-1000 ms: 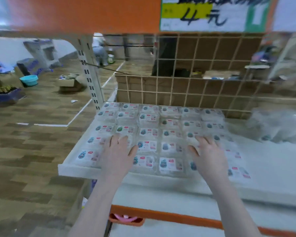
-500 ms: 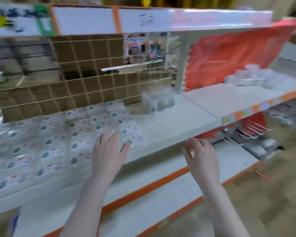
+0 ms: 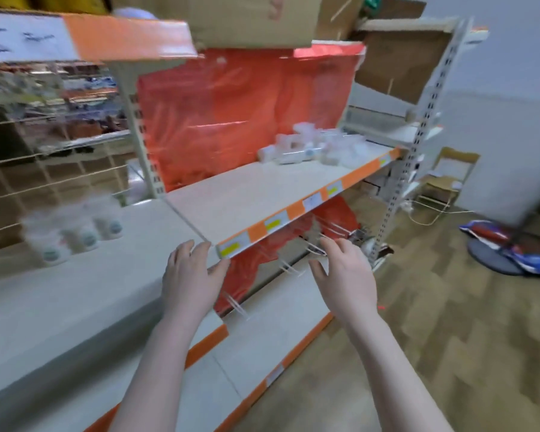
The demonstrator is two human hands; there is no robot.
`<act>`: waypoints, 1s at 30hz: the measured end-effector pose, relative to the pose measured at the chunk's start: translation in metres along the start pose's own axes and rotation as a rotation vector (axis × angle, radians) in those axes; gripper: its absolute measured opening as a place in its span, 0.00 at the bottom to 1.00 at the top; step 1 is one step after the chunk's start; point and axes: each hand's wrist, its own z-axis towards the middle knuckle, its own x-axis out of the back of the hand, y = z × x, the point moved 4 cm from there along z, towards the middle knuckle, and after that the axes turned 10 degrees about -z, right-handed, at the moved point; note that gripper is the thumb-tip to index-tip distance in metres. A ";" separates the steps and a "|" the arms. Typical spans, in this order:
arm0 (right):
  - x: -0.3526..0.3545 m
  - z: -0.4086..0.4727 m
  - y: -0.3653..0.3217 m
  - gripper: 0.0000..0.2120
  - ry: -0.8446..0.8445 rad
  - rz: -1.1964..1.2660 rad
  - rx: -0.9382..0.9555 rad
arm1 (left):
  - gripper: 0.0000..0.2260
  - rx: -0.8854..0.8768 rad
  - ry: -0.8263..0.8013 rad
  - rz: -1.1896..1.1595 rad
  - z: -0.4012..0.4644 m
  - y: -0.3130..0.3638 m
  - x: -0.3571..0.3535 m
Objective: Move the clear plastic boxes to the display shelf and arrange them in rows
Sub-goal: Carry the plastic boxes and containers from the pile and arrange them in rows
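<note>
A loose heap of clear plastic boxes [image 3: 312,148] lies at the far right end of the right display shelf [image 3: 256,194], against an orange backing sheet. A small blurred cluster of clear boxes [image 3: 75,232] stands on the left display shelf [image 3: 60,300]. My left hand [image 3: 190,275] hovers with relaxed fingers near the corner where the two shelves meet, holding nothing. My right hand [image 3: 343,275] is out in front of the right shelf's edge, fingers spread and empty. The rows of boxes laid out earlier are out of view.
Wire hooks [image 3: 331,238] stick out under the right shelf, just beyond my right hand. A lower shelf [image 3: 262,338] juts out below. Cardboard boxes [image 3: 256,20] sit on top. A fan base [image 3: 493,254] and a folding chair [image 3: 449,179] stand on the wood floor at right.
My view has swung right, from the rows of boxes to the right shelf bay. Both hands lifted off the arranged boxes and travelled right with it, empty.
</note>
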 end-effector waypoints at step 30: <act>-0.256 0.377 0.185 0.16 -0.219 0.112 0.086 | 0.22 0.091 0.085 0.053 0.355 0.127 -0.219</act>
